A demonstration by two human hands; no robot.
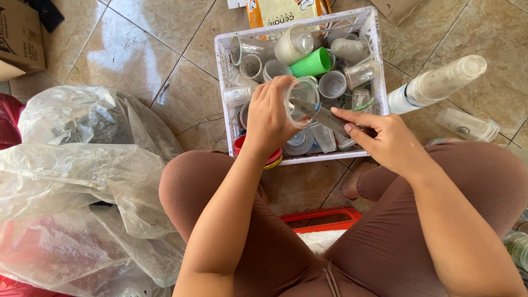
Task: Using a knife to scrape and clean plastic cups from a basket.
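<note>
Left hand [269, 118] is clamped around a clear cup [301, 102], held on its side above the white crate [374, 66], mouth facing right. Right hand [388, 140] is closed on a knife [322, 114], blade tip poking into the cup's mouth, flat against the rim area. Looks like trimming or scraping something off the rim, though I can't tell what from this view.

Crate sits on the tiled floor [137, 55], full of more clear cups plus one green cup [311, 65]. A stack of cups [434, 85] lies on the floor right of the crate. A plastic bag [82, 170] is bunched up by the left knee.

To do it well, my read: keep left fingers [275, 91] behind the rim, out of the blade path. Cut away from the thumb, shallow angle, rotate the cup rather than the knife. Thin plastic will flex, so light squeeze only.
</note>
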